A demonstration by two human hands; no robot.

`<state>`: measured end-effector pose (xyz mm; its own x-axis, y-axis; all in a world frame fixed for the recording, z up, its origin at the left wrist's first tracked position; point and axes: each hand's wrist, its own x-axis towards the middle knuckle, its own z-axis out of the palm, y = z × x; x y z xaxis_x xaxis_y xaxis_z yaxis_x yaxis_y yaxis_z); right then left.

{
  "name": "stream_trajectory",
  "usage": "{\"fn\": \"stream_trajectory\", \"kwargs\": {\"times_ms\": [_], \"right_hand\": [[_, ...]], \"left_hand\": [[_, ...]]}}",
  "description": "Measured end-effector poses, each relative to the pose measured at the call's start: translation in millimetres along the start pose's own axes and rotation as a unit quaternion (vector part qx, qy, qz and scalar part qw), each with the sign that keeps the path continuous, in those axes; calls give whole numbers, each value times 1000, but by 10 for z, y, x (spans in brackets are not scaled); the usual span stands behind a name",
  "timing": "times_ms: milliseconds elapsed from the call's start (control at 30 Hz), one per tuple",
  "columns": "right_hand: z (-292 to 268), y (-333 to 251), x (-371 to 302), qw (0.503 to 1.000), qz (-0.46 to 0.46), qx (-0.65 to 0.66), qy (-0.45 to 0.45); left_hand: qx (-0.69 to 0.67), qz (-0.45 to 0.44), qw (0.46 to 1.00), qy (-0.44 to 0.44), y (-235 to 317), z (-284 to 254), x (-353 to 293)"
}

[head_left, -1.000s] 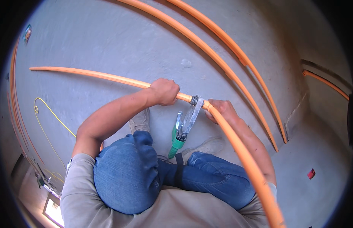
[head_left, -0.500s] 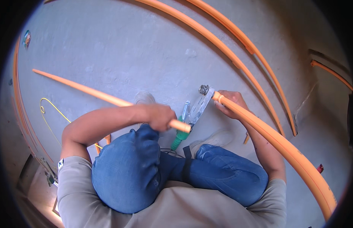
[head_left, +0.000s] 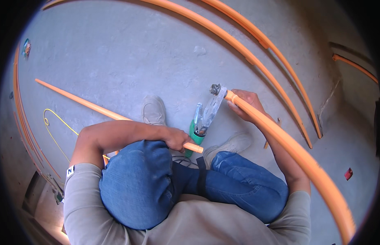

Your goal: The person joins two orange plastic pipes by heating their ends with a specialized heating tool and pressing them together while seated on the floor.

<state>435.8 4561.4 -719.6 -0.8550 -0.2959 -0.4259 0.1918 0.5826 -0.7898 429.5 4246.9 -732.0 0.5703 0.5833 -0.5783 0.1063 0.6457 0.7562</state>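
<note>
My left hand (head_left: 176, 139) is closed around a thin orange pipe (head_left: 90, 108), whose near end pokes out past my fingers beside the green handle. Running diagonally from there, the pipe reaches toward the far left. A pipe fusion welder (head_left: 210, 112), with a metal heating plate and a green handle (head_left: 194, 134), stands on the floor between my shoes. My right hand (head_left: 247, 103) grips a second orange pipe (head_left: 286, 143) near its collared end, which meets the right face of the plate. Whether that end sits over a heating die is hidden. On the plate's other side a dark metal die (head_left: 215, 89) sticks out.
Two long orange pipes (head_left: 216, 30) curve across the floor ahead. More thin pipes (head_left: 19, 94) lie along the left wall. A yellow wire (head_left: 59, 115) loops at left. A short pipe (head_left: 355, 68) and a red scrap (head_left: 348, 174) lie at right. My shoe (head_left: 153, 109) is beside the welder.
My left hand, blurred before, has come slightly nearer me with its pipe. The welder's top and the pipe end in my right hand have shifted a little left and away.
</note>
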Motion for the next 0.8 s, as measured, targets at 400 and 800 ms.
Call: {"fn": "stream_trajectory", "kwargs": {"times_ms": [400,800], "right_hand": [[77,-25,-67,987,-10,-158,42],[160,16,-138,988,-14,-118,94]], "left_hand": [[5,-27,1000,11,5,-49,-122],[-5,-45,999,15,26,-77,-151]]}}
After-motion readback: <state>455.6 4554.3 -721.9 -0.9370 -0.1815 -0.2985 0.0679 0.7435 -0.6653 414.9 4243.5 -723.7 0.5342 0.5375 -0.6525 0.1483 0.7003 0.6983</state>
